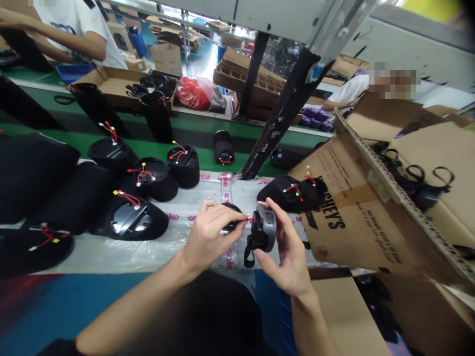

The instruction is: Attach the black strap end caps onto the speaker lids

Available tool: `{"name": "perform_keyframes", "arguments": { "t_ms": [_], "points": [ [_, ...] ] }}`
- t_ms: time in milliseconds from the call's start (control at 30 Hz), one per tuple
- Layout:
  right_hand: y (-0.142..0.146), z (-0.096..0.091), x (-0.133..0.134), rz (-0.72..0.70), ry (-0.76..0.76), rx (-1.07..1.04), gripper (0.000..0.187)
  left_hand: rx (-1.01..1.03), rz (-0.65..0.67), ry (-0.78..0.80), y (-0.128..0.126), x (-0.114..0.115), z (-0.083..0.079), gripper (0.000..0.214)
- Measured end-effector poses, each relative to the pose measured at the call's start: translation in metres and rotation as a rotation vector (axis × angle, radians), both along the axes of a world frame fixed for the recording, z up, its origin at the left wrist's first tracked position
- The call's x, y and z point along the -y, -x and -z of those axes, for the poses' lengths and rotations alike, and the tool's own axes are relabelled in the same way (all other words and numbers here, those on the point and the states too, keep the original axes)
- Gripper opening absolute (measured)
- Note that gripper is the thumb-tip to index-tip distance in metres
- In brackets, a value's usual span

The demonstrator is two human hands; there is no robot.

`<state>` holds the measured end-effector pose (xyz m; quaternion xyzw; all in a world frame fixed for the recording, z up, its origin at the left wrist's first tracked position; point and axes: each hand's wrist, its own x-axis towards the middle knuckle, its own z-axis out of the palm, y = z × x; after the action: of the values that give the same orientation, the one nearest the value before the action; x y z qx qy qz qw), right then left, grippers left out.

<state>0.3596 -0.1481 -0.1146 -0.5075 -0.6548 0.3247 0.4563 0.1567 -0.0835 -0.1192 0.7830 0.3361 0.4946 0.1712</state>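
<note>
My right hand [287,249] grips a round grey-black end cap [265,227] by its edge, tilted on its side, and a black strap loop [249,256] hangs from it. My left hand [215,232] pinches a thin red wire [251,218] against the inner face of the cap. Whether the wire is plugged in there, I cannot tell. Behind my left fingers a dark speaker body [232,225] is mostly hidden. To the left stand several black speaker bodies with red and white wires, the nearest one [139,220] with a shiny top.
A large cardboard box [345,207] with strapped black caps stands at the right. A slanted black post [280,111] rises from the bench's back edge. Beyond it a green conveyor [200,148] carries more speaker bodies. Co-workers [89,37] stand across the line.
</note>
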Motion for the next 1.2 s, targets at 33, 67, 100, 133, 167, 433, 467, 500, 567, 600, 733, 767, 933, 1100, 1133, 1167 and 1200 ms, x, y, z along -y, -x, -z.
{"name": "perform_keyframes", "arguments": {
  "t_ms": [33, 67, 100, 133, 167, 433, 467, 500, 567, 600, 733, 767, 933, 1100, 1133, 1167, 1200],
  "points": [
    [-0.001, -0.001, 0.000, -0.015, -0.021, 0.033, 0.085, -0.007, -0.006, -0.016, 0.000, 0.000, 0.000, 0.011],
    [-0.002, -0.002, -0.001, -0.031, -0.035, 0.050, 0.084, -0.013, -0.005, -0.027, -0.001, 0.001, 0.000, 0.012],
    [-0.003, -0.003, -0.002, -0.044, -0.041, 0.051, 0.084, -0.014, 0.001, -0.032, -0.001, 0.001, 0.001, 0.012],
    [-0.004, -0.004, -0.003, -0.053, -0.040, 0.039, 0.082, -0.009, 0.008, -0.030, -0.001, 0.001, 0.001, 0.013],
    [-0.005, -0.004, -0.004, -0.057, -0.029, 0.019, 0.080, 0.002, 0.016, -0.019, -0.001, 0.001, 0.002, 0.013],
    [-0.004, 0.001, -0.012, -0.144, 0.085, -0.294, 0.080, 0.097, 0.094, 0.133, 0.003, -0.002, 0.003, 0.014],
    [-0.005, 0.002, -0.013, -0.148, 0.095, -0.315, 0.081, 0.091, 0.122, 0.139, 0.004, -0.003, 0.002, 0.014],
    [-0.006, 0.003, -0.013, -0.150, 0.096, -0.324, 0.081, 0.083, 0.153, 0.142, 0.006, -0.004, 0.002, 0.013],
    [-0.007, 0.003, -0.013, -0.159, 0.080, -0.318, 0.078, 0.068, 0.194, 0.139, 0.010, -0.007, 0.003, 0.012],
    [-0.007, 0.002, -0.013, -0.164, 0.070, -0.312, 0.076, 0.065, 0.200, 0.136, 0.011, -0.008, 0.003, 0.013],
    [-0.004, 0.002, -0.011, -0.154, 0.050, -0.310, 0.076, 0.099, 0.155, 0.149, 0.012, -0.009, 0.005, 0.016],
    [-0.003, 0.002, -0.010, -0.141, 0.054, -0.312, 0.077, 0.109, 0.150, 0.169, 0.011, -0.008, 0.005, 0.015],
    [0.004, 0.007, -0.005, -0.103, 0.067, -0.353, 0.080, 0.158, 0.155, 0.246, 0.011, -0.004, 0.004, 0.012],
    [0.016, 0.013, 0.004, -0.021, 0.061, -0.352, 0.081, 0.177, 0.142, 0.172, 0.011, -0.003, 0.008, 0.012],
    [0.018, 0.014, 0.005, 0.012, 0.063, -0.347, 0.081, 0.186, 0.130, 0.159, 0.009, -0.002, 0.010, 0.011],
    [0.019, 0.015, 0.007, 0.041, 0.066, -0.343, 0.082, 0.200, 0.113, 0.154, 0.008, -0.002, 0.011, 0.009],
    [0.020, 0.017, 0.008, 0.063, 0.072, -0.340, 0.084, 0.216, 0.095, 0.159, 0.007, -0.001, 0.012, 0.008]
  ]
}}
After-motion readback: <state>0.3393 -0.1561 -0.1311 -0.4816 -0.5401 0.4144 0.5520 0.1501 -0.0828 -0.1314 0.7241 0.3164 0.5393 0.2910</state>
